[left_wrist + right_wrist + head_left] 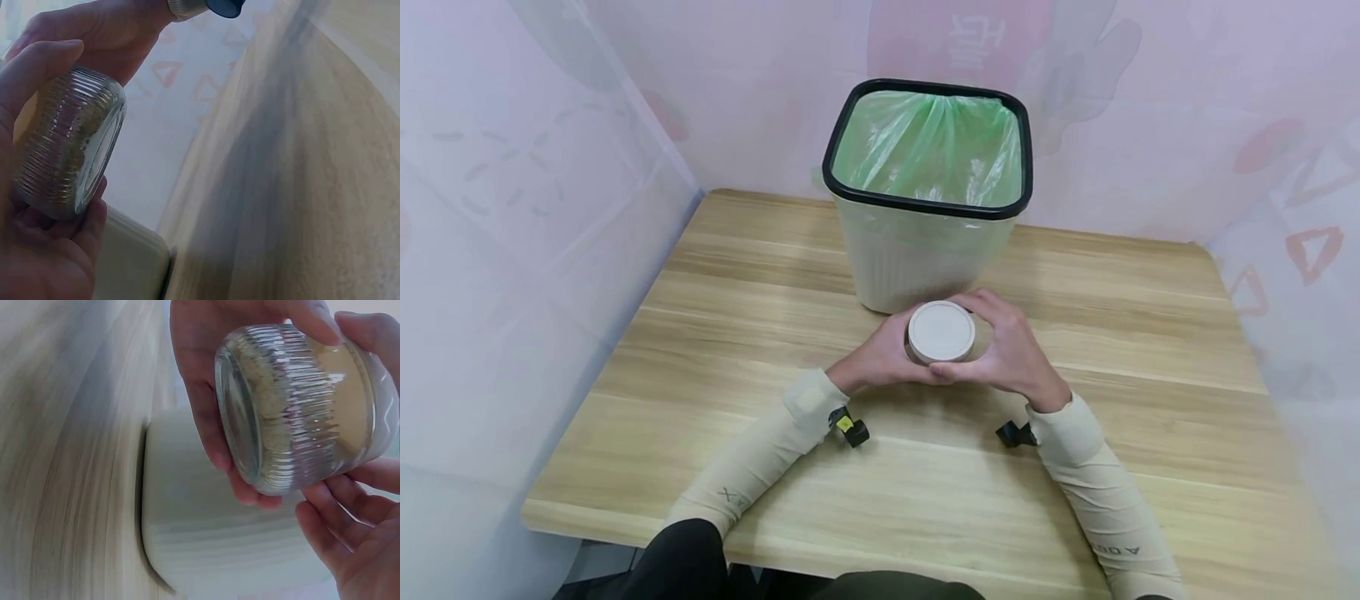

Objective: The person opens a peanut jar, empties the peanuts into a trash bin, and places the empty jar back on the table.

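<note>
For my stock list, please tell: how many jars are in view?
1: a glass jar, gripped by the left hand and the right hand, before the bin. The bin's inner bottom is hidden.

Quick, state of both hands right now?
Left hand: holding the round, ribbed, clear-glass jar with a pale lid.
Right hand: holding that same jar.

Glossy glass jar [290, 412], matt lid [942, 331]

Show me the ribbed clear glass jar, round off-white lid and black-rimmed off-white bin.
Ribbed clear glass jar [301, 415]: right wrist view, ribbed side.
Round off-white lid [942, 331]: head view, top face.
Black-rimmed off-white bin [917, 257]: head view, front wall.
</note>
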Available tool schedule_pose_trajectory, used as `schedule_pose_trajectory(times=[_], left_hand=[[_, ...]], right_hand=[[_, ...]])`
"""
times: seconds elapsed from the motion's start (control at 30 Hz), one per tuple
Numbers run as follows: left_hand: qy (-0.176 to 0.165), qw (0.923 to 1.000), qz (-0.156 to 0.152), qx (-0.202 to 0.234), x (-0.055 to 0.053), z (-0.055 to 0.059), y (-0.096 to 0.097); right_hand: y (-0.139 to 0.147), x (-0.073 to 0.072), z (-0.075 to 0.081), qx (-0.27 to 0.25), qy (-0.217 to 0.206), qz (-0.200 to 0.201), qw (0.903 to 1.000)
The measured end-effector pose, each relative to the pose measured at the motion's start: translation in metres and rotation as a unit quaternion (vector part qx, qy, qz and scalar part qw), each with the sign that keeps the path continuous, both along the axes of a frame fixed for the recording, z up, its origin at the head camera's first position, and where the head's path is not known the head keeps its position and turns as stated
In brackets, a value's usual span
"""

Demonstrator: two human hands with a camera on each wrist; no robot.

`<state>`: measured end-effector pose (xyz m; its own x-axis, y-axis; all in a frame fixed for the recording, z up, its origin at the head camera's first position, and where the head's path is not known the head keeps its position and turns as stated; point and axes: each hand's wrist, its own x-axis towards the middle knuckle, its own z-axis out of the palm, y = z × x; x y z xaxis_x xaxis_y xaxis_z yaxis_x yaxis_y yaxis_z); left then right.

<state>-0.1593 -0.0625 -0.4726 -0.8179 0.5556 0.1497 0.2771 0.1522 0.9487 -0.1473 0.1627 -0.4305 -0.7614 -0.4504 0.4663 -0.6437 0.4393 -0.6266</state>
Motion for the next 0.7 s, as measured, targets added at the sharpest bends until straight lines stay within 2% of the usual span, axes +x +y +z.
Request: schedule_pose_trajectory(times=[0.33, 0.5, 0.7], left_hand=[[0.002, 0.9991, -0.01, 0.042, 0.009, 0.017, 0.001], [0.003, 0.9989, -0.008, 0.045, 0.014, 0.024, 0.001], [0.004, 0.9992, -0.011, 0.039, 0.015, 0.023, 0.001]], right_hand=[[-0.005, 0.008, 0.011, -0.066, -0.012, 0.01, 0.9977], [-0.005, 0.013, 0.015, -0.064, -0.026, 0.009, 0.9975], [-0.005, 0.014, 0.016, -0.056, -0.035, 0.009, 0.9977]])
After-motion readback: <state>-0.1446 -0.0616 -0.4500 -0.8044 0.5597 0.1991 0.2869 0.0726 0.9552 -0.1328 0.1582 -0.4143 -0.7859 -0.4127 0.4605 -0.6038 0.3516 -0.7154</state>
